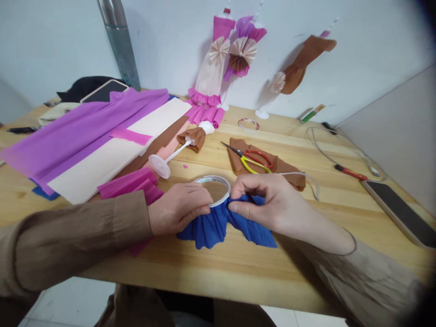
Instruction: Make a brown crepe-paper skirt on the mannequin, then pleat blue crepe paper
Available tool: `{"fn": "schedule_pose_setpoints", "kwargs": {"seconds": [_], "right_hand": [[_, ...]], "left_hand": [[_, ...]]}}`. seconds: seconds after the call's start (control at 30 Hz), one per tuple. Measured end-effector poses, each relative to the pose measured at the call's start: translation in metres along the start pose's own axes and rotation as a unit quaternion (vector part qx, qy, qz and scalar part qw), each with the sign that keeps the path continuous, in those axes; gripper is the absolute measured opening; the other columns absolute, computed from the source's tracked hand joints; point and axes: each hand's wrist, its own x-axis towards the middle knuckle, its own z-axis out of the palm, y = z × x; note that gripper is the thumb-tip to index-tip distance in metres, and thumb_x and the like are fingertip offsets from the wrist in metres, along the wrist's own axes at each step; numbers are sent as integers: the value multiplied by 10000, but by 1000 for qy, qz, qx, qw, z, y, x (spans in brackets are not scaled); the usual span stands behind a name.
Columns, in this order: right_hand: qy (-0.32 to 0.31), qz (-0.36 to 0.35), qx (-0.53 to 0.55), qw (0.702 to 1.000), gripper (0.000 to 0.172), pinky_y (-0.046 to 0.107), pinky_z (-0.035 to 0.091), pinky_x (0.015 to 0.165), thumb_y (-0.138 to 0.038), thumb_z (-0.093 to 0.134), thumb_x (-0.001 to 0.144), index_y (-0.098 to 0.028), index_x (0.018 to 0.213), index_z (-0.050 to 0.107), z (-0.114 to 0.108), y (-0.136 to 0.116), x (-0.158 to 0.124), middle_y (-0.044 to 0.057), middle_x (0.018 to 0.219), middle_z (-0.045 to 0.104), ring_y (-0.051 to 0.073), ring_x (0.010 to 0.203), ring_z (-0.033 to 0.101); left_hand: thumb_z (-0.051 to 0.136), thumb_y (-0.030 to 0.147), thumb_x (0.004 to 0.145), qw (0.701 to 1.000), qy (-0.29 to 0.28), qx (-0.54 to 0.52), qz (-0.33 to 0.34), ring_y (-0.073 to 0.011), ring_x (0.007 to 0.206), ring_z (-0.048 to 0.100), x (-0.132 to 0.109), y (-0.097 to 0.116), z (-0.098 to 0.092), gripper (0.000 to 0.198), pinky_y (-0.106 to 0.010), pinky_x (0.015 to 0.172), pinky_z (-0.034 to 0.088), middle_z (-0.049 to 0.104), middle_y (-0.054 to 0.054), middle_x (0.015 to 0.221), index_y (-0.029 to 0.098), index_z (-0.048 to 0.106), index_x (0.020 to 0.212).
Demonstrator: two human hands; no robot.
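Note:
Between my hands stands a white roll of tape (227, 183), with gathered blue crepe paper (207, 227) hanging in folds along its near edge. My left hand (182, 206) is closed on the left side of the roll, thumb in front at the paper. At the right, my right hand (262, 200) pinches the blue paper close to the roll's edge between thumb and fingers. Just beyond it, scissors (250, 159) with red and yellow handles lie on folded brown crepe paper (286, 175). A white stand with a round base (159, 166) lies tipped over, brown paper wrapped on its other end.
Purple crepe paper (81, 122), cream paper (119, 159) and pink paper (132, 184) lie at the left. Dressed paper figures (214, 68) stand by the wall, near a bottle (121, 45). A phone (402, 211), a cable and a red-handled tool (350, 172) are at the right.

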Motion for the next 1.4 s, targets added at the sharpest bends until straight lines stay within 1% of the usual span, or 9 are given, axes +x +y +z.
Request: {"fn": "schedule_pose_setpoints", "kwargs": {"seconds": [0.17, 0.3, 0.53, 0.7, 0.83, 0.97, 1.1, 1.17, 1.4], "right_hand": [[0, 9, -1, 1000, 157, 214, 393, 479, -233, 628, 741, -180, 619, 545, 1, 3, 1, -15, 566, 549, 94, 517, 484], [-3, 48, 23, 999, 206, 209, 350, 458, -225, 677, 680, -181, 594, 494, 0, 6, 3, -36, 544, 498, 83, 504, 435], [-73, 91, 134, 984, 355, 196, 306, 452, -204, 786, 576, -183, 559, 433, -3, 16, 11, -66, 523, 460, 61, 490, 388], [-54, 80, 157, 983, 342, 201, 305, 463, -321, 804, 618, -166, 592, 500, -7, 23, 17, -59, 543, 465, 61, 505, 389], [-58, 80, 160, 982, 391, 208, 292, 457, -463, 780, 679, -154, 627, 546, -11, 21, 16, -43, 553, 487, 66, 508, 400], [-56, 110, 159, 979, 436, 213, 290, 463, -502, 811, 637, -158, 634, 543, -12, 20, 17, -49, 543, 485, 62, 491, 402], [-76, 119, 175, 974, 434, 216, 293, 467, -479, 841, 599, -160, 626, 547, -14, 24, 22, -52, 534, 491, 63, 479, 410], [-82, 109, 182, 974, 434, 212, 278, 462, -474, 842, 599, -157, 619, 546, -17, 24, 25, -50, 533, 495, 60, 478, 404], [-85, 104, 208, 969, 472, 207, 264, 470, -519, 840, 584, -145, 622, 553, -27, 23, 28, -57, 517, 488, 52, 470, 394]], "left_hand": [[271, 324, 1018, 1000, -5, -3, 8, -151, 631, 466, 0, -1, 0, 352, -277, 631, 402, 511, -17, 653, 201, 430, 728], [299, 311, 1012, 1000, -15, -15, 18, -160, 650, 473, 0, -1, 0, 323, -284, 639, 399, 525, -27, 665, 200, 444, 745], [284, 317, 1007, 997, -60, -32, 38, -173, 647, 459, 0, -1, 0, 336, -305, 614, 379, 547, -38, 668, 204, 432, 727], [283, 382, 1017, 986, -31, -137, -93, -123, 661, 491, -1, -1, -3, 381, -249, 637, 401, 532, -8, 721, 159, 511, 808], [333, 468, 990, 958, -42, -220, -176, -104, 634, 432, 0, -2, -7, 427, -244, 627, 367, 456, 26, 681, 149, 498, 758], [390, 520, 957, 918, -44, -304, -249, -103, 647, 384, 2, -3, -10, 447, -252, 633, 332, 401, 38, 670, 152, 478, 718], [439, 588, 912, 882, -49, -379, -277, -107, 653, 388, 7, -5, -13, 477, -259, 627, 322, 430, 31, 680, 151, 496, 729], [465, 646, 868, 869, -32, -399, -291, -101, 609, 360, 10, -6, -15, 514, -256, 584, 304, 399, 40, 645, 158, 476, 708], [389, 806, 798, 884, 8, -345, -316, -102, 560, 366, 17, -5, -17, 682, -259, 533, 289, 413, 26, 580, 156, 487, 615]]}}
